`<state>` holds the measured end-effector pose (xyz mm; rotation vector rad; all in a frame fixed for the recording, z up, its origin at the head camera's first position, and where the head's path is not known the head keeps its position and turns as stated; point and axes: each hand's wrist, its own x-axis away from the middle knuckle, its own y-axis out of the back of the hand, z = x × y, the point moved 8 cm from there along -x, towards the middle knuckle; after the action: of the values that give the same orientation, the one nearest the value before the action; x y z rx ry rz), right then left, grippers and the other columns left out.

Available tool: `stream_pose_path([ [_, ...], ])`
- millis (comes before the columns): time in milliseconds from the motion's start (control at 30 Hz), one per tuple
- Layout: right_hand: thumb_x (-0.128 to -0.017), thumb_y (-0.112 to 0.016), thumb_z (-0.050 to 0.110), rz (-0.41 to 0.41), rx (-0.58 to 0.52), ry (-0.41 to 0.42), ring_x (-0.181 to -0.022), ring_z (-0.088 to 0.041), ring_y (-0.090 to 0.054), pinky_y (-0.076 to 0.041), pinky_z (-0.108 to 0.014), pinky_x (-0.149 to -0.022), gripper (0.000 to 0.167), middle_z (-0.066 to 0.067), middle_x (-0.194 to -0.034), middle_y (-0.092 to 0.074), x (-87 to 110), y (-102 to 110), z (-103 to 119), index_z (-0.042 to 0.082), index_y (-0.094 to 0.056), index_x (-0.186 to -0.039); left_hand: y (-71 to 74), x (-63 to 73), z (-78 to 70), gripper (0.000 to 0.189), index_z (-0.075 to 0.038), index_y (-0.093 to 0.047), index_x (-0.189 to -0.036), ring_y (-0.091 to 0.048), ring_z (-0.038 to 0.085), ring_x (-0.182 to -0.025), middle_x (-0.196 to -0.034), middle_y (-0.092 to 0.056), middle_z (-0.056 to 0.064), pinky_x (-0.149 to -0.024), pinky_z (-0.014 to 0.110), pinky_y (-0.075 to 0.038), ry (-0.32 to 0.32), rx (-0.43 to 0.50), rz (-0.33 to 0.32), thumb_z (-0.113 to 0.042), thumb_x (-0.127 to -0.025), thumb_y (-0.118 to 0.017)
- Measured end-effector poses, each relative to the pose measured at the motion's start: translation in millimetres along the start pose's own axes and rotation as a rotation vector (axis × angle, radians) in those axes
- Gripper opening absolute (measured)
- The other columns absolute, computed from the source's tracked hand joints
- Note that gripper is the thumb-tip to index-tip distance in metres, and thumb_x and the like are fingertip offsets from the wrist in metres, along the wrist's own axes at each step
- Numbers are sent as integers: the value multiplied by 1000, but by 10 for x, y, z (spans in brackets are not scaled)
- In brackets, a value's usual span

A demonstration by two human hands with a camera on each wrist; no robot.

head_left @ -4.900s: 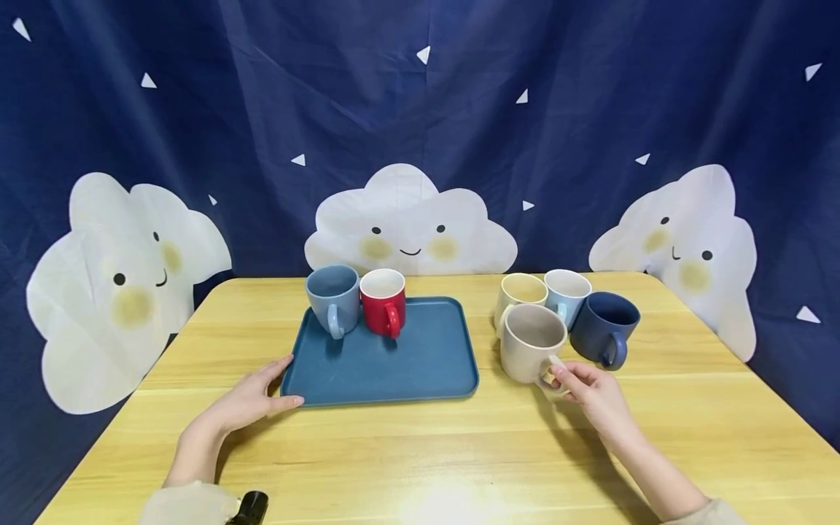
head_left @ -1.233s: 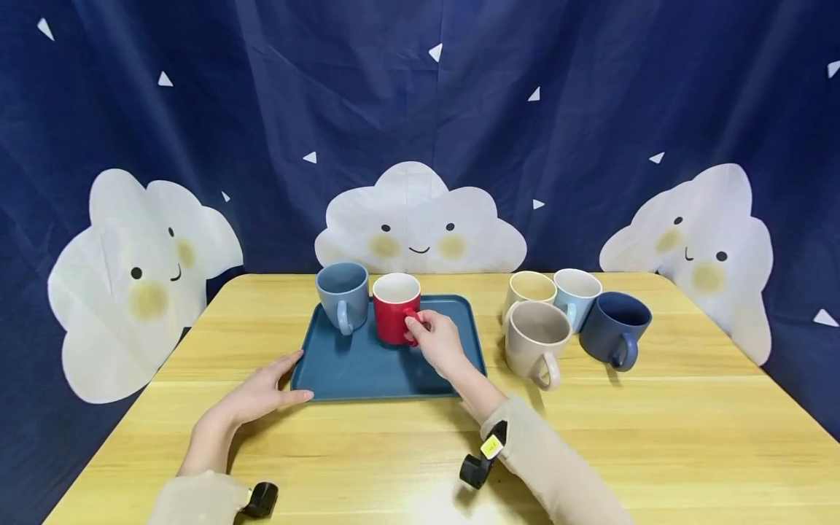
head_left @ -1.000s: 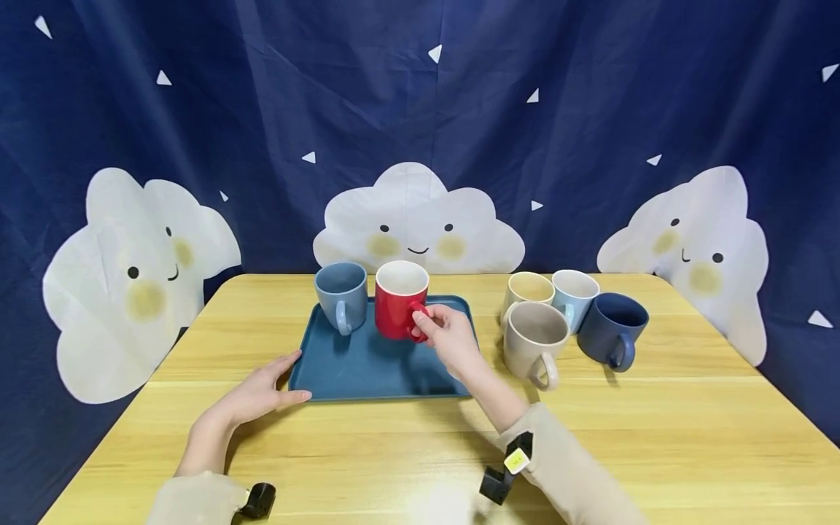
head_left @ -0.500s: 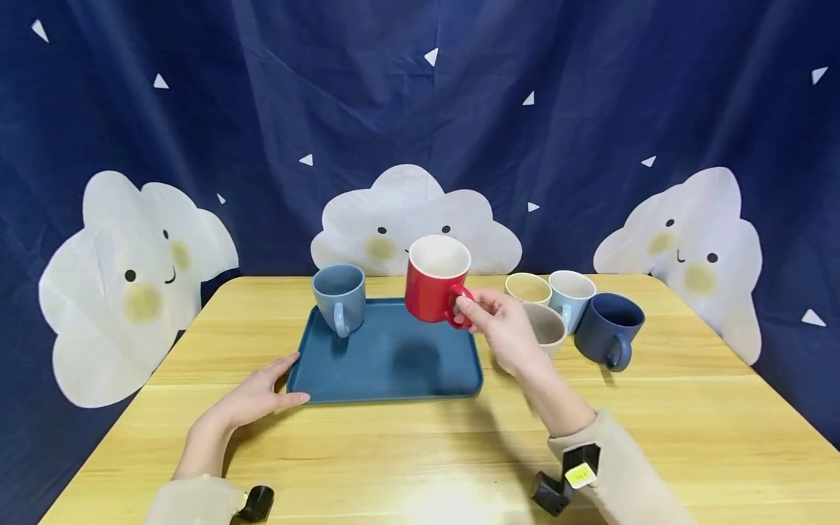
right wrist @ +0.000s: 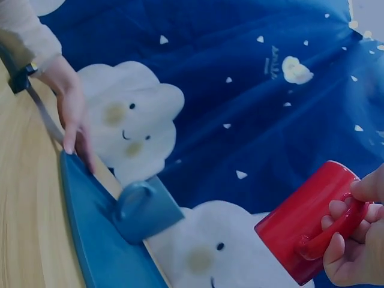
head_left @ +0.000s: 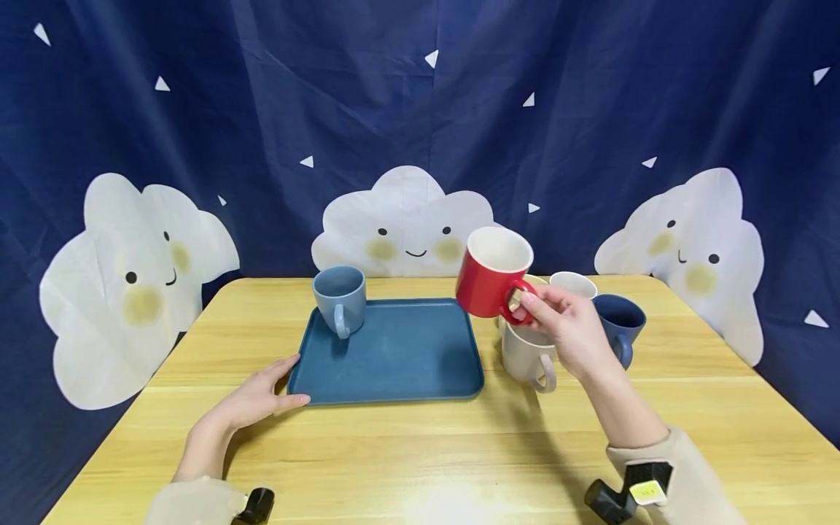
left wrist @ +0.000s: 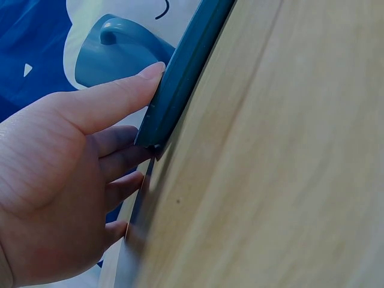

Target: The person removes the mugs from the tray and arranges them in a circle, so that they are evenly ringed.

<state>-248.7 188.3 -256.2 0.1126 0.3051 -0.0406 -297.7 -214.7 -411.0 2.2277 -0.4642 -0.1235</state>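
Note:
My right hand point(head_left: 569, 332) pinches the handle of a red mug point(head_left: 488, 281), white inside, and holds it in the air, tilted, past the tray's right end. In the right wrist view the fingers curl through the red mug's handle point(right wrist: 336, 234). My left hand point(head_left: 252, 397) rests at the near left corner of a dark blue tray point(head_left: 394, 397); in the left wrist view its thumb point(left wrist: 129, 96) lies against the tray's rim point(left wrist: 183, 78), its fingers loosely extended. A grey-blue mug point(head_left: 341, 295) stands on the tray's far left part, handle towards me.
Right of the tray, a beige mug point(head_left: 525, 357) stands partly behind the red mug and right hand. Behind are a mostly hidden yellow mug point(head_left: 534, 279), a light mug point(head_left: 573, 283) and a navy mug point(head_left: 622, 317). A dark blue curtain point(head_left: 420, 95) hangs behind the wooden table point(head_left: 380, 459).
My right hand let go of the beige mug, took the red mug by its handle, lifted it off the tray and carried it right. The left hand stays at the tray.

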Motion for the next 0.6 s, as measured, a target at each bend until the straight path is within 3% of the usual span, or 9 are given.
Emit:
stream_pose_path([
  [233, -90, -56, -1, -88, -169, 90, -63, -6, -58, -49, -15, -59, 22, 3, -70, -65, 162, 467, 0, 12, -70, -78, -9, -6, -10, 89, 6, -25, -143, -18, 51, -131, -143, -24, 33, -101, 67, -9, -7, 6, 0, -42, -82, -67],
  [600, -91, -49, -8, -163, -278, 147, -65, -6, -62, -49, -13, -59, 28, -1, -71, -68, 460, 1101, -101, 6, -70, -79, -1, 10, -31, 88, 6, -25, -143, -18, 52, -130, -143, -24, 34, -100, 68, -12, -11, 10, -2, -41, -82, -67],
])
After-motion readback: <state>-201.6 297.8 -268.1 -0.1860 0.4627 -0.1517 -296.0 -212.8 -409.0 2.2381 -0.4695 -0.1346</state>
